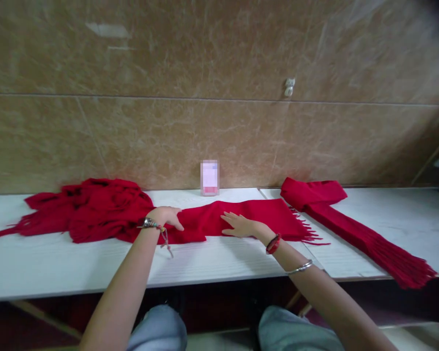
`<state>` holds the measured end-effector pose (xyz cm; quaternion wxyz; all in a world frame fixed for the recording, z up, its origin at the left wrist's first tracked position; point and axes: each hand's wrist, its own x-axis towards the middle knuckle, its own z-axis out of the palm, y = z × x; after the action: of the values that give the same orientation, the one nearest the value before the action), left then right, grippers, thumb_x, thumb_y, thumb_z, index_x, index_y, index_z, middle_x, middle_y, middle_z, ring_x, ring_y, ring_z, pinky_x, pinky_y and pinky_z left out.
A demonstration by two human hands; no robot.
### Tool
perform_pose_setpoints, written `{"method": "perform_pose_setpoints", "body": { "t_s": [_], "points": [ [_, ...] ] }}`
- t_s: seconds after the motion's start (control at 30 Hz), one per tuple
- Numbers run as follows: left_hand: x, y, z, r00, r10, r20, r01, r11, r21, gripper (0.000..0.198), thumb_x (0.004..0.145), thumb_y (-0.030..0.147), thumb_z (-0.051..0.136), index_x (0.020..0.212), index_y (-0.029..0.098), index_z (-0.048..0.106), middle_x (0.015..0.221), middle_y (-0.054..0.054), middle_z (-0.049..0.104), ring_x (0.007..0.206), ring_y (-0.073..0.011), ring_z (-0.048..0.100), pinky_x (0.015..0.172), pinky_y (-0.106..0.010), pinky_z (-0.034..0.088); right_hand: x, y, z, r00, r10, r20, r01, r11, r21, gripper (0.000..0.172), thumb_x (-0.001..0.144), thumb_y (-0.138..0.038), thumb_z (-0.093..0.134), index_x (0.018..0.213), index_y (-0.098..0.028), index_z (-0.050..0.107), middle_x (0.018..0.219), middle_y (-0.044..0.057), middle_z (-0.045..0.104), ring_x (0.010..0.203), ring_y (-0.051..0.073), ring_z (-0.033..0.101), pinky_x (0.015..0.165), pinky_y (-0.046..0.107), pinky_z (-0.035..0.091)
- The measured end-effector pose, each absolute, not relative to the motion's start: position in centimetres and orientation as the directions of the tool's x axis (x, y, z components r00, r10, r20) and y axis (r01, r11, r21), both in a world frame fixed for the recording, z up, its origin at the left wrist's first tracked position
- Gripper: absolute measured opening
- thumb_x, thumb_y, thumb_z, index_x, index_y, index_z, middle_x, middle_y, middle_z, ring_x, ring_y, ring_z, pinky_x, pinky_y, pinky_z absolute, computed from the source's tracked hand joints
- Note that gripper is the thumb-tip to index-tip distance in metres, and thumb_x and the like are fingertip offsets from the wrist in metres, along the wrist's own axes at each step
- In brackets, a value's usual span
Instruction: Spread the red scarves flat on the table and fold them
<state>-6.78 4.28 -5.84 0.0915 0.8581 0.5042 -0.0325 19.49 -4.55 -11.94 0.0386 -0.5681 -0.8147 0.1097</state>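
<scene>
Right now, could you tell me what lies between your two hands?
Between left hand and right hand, only flat red scarf, in head view.

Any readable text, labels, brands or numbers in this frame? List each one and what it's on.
Nothing readable.
Small card standing against the wall: pixelated, unreadable.
Red scarf laid flat in the middle: no label or print visible.
Scarf pile on the left: none visible.
Folded scarf on the right: none visible.
White table: no markings.
</scene>
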Motion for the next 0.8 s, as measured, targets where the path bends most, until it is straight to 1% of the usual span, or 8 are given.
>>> {"method": "perform_pose_setpoints", "body": {
  "t_s": [0.13,0.23,0.3,0.43,0.53,0.6,0.7,0.8],
  "points": [
    [-10.7,3.3,-6.4,0.485,0.855,-0.184,0.874,-0.469,0.127,0.038,0.057,0.026,0.062,0.094,0.020,0.061,0.100,-0.005,0.064,0.089,-0.0213,0.058,0.077,-0.026,0.042,19.8,-4.4,-13.1,-0.343,0.938,-0.060,0.928,0.328,-0.178,0.064,0.083,-0.052,0.036,0.136,-0.016,0.028,0.142,0.014,0.021,0.130,0.029,0.017,0.101,0.052,0.021],
    [-12.0,3.2,-6.9,0.472,0.881,0.025,0.819,-0.449,0.358,0.014,0.067,0.028,0.052,0.072,0.019,0.060,0.079,-0.002,0.066,0.078,-0.0191,0.058,0.076,-0.026,0.042,20.5,-4.2,-13.3,-0.367,0.928,-0.068,0.920,0.351,-0.176,0.064,0.083,-0.052,0.035,0.136,-0.017,0.026,0.142,0.014,0.021,0.130,0.029,0.017,0.102,0.049,0.020],
    [-12.7,3.7,-6.9,0.383,0.910,0.158,0.760,-0.408,0.507,0.017,0.071,0.031,0.047,0.067,0.018,0.057,0.072,-0.001,0.063,0.074,-0.0185,0.057,0.074,-0.027,0.043,20.7,-4.1,-13.3,-0.386,0.920,-0.064,0.911,0.369,-0.185,0.064,0.083,-0.051,0.037,0.136,-0.017,0.027,0.142,0.014,0.022,0.129,0.028,0.018,0.103,0.048,0.019],
    [-14.2,5.5,-5.7,0.048,0.917,0.396,0.516,-0.362,0.776,0.023,0.077,0.030,0.035,0.080,0.015,0.052,0.079,-0.002,0.061,0.078,-0.0159,0.056,0.076,-0.028,0.043,20.9,-4.0,-13.0,-0.399,0.914,-0.064,0.900,0.378,-0.217,0.064,0.081,-0.050,0.042,0.135,-0.016,0.030,0.141,0.014,0.023,0.129,0.028,0.020,0.104,0.046,0.019],
    [-15.6,6.4,-4.8,-0.333,0.890,0.312,0.102,-0.295,0.950,0.017,0.073,0.025,0.042,0.083,0.015,0.051,0.073,0.000,0.060,0.070,-0.0130,0.057,0.074,-0.027,0.046,20.9,-4.0,-12.5,-0.396,0.913,-0.097,0.897,0.362,-0.253,0.067,0.080,-0.050,0.043,0.135,-0.015,0.029,0.141,0.015,0.022,0.129,0.028,0.020,0.104,0.044,0.019],
    [-16.2,6.5,-4.6,-0.420,0.876,0.235,-0.001,-0.260,0.966,0.017,0.070,0.022,0.046,0.085,0.016,0.052,0.072,0.001,0.059,0.069,-0.0116,0.057,0.075,-0.027,0.046,20.9,-4.0,-12.0,-0.408,0.904,-0.131,0.891,0.362,-0.275,0.069,0.079,-0.050,0.044,0.135,-0.012,0.029,0.142,0.016,0.021,0.129,0.028,0.020,0.105,0.041,0.020],
    [-16.2,5.5,-4.8,-0.332,0.912,0.243,0.033,-0.246,0.969,0.025,0.066,0.023,0.054,0.091,0.015,0.054,0.079,-0.001,0.060,0.075,-0.0123,0.059,0.077,-0.027,0.045,20.8,-4.2,-10.9,-0.417,0.889,-0.188,0.888,0.355,-0.293,0.074,0.076,-0.050,0.049,0.135,-0.010,0.029,0.142,0.017,0.021,0.129,0.028,0.021,0.104,0.038,0.021],
    [-15.1,4.0,-5.0,0.126,0.955,0.268,0.365,-0.296,0.883,0.045,0.060,0.030,0.063,0.103,0.017,0.054,0.102,-0.007,0.060,0.094,-0.0188,0.057,0.084,-0.030,0.044,20.4,-4.4,-9.6,-0.406,0.892,-0.201,0.891,0.337,-0.305,0.082,0.070,-0.051,0.056,0.136,-0.011,0.027,0.142,0.016,0.021,0.129,0.028,0.021,0.104,0.039,0.023]
  ]
}}
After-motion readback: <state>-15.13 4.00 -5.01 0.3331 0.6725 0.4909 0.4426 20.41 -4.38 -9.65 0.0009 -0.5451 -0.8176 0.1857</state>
